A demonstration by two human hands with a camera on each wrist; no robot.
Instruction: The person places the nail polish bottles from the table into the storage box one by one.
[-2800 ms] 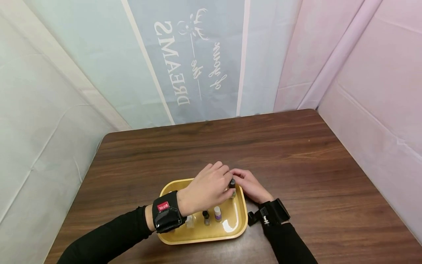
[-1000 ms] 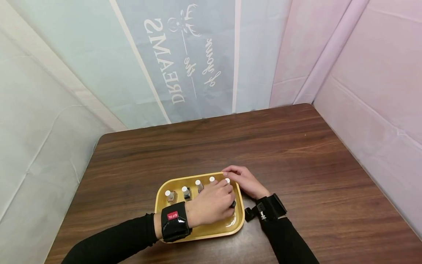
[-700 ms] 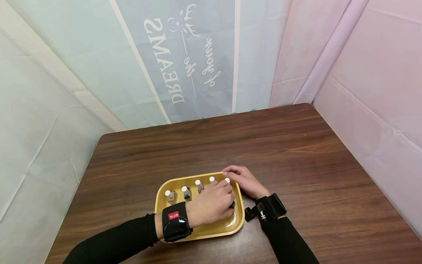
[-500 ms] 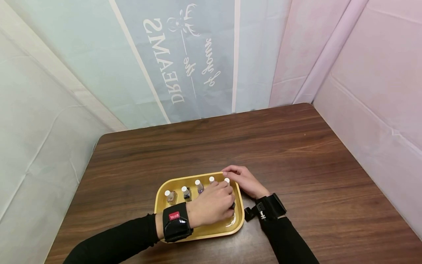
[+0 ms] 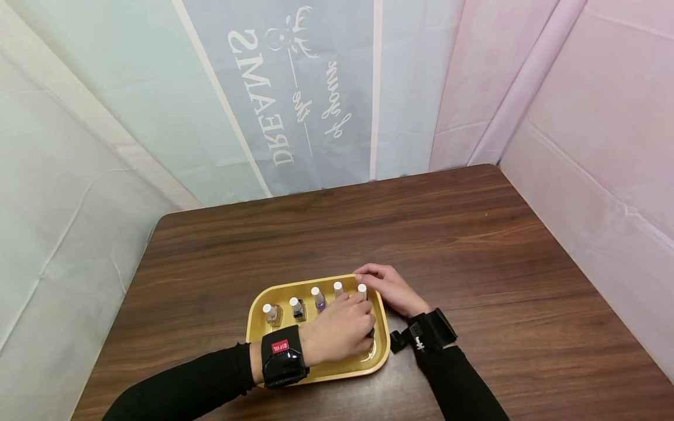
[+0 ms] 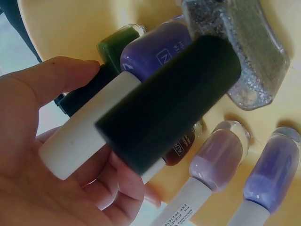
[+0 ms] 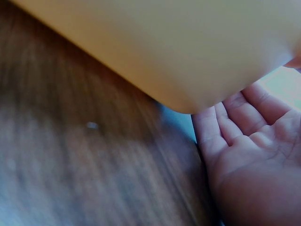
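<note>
My left hand (image 5: 339, 327) reaches into a yellow tray (image 5: 305, 283) and covers part of it. In the left wrist view, thumb and fingers pinch the black cap of a green nail polish bottle (image 6: 117, 47). A purple nail polish bottle (image 6: 150, 56) with a white cap lies close beside it. A large black cap in the foreground belongs to a glitter nail polish bottle (image 6: 256, 70). At the tray's back right corner my right hand (image 5: 392, 289) grips the wall, thumb on the rim and fingers along the outside (image 7: 249, 115).
White-capped bottles line the tray's back: one pale (image 5: 272, 314), one dark (image 5: 297, 309), one purple (image 5: 318, 299), others near my left hand. The tray stands on a brown wooden table (image 5: 447, 234) near its front edge. Fabric panels (image 5: 337, 88) surround the table.
Since the oldest frame, my left hand has come forward from the tray's back right corner, revealing the row of white caps. Over the last second both hands have barely moved.
</note>
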